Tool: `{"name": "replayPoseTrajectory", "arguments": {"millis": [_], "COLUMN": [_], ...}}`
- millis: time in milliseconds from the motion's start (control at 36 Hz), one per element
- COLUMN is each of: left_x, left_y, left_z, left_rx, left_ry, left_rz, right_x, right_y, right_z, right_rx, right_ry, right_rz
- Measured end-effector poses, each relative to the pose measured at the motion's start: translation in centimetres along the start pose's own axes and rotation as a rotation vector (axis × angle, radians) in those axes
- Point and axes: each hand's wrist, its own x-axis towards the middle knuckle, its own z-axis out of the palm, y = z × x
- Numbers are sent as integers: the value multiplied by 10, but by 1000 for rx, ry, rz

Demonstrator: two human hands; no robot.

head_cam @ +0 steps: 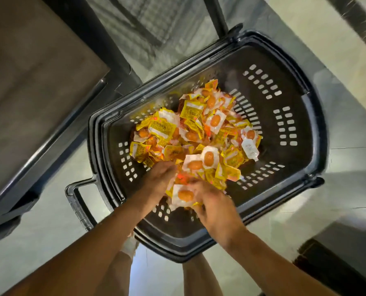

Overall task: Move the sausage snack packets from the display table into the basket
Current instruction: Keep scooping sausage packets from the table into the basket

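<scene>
Upper left of frame: grey-brown surface [34, 82] w/ dark edge, beside the black basket [295, 189] on the pale floor [49, 227]. Centre: pile of yellow & white sausage snack packets [199, 129] lies inside the basket, approx. mid-bottom. Lower centre, both hands are over the near rim: left hand [160, 178] and right hand [215, 207] are cupped round a bunch of packets between them, fingers curled on the wrappers; image blurred there.
</scene>
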Motion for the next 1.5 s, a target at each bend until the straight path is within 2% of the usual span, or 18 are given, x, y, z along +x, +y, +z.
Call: {"name": "replayPoseTrajectory", "arguments": {"millis": [83, 139, 250, 333, 444, 528, 611, 694, 833, 944, 1028, 1139, 1222, 1333, 1417, 1500], "left_x": [9, 13, 21, 23, 26, 23, 17, 9, -7, -21, -30, -33, -27, -3, 19, 34], "left_y": [-14, -22, -38, -44, -49, -48, -43, -36, -33, -29, -26, -25, -24, -29, -35, -36], "left_z": [-8, -8, 2, 11, 20, 23, 25, 28, 31, 29, 26, 20, 18, 9, 1, -2], "left_rx": [270, 357, 492, 488, 459, 527, 586, 558, 491, 555, 518, 338, 206, 178, 258, 288], "left_ry": [-67, -92, -11, 125, 182, 218, 295, 259, 122, 111, 124, 191, 303, 360, 389, 365], "left_rz": [-12, 9, 124, 174, 283, 385, 568, 719, 677, 809, 852, 797, 664, 502, 278, 225], "right_x": [9, 13, 12, 9, 9, 12, 16, 23, 33, 38, 42, 53, 61, 66, 67, 64], "right_y": [-2, -2, 9, 24, 43, 53, 53, 49, 46, 47, 45, 37, 24, 8, 5, 7], "right_z": [19, 23, 16, 3, -13, -24, -29, -28, -23, -22, -24, -27, -26, -15, -2, 6], "right_rx": [-94, -140, -35, 116, 123, 128, 133, 138, 257, 332, 430, 385, 378, 391, 375, 357], "right_ry": [1, 9, -24, -95, -79, 19, 183, 222, 141, 135, 97, 126, 169, 76, 56, 51], "right_rz": [37, 43, -35, -83, -89, -89, -134, -155, -51, -7, -11, -28, -53, -99, -74, -8]}}
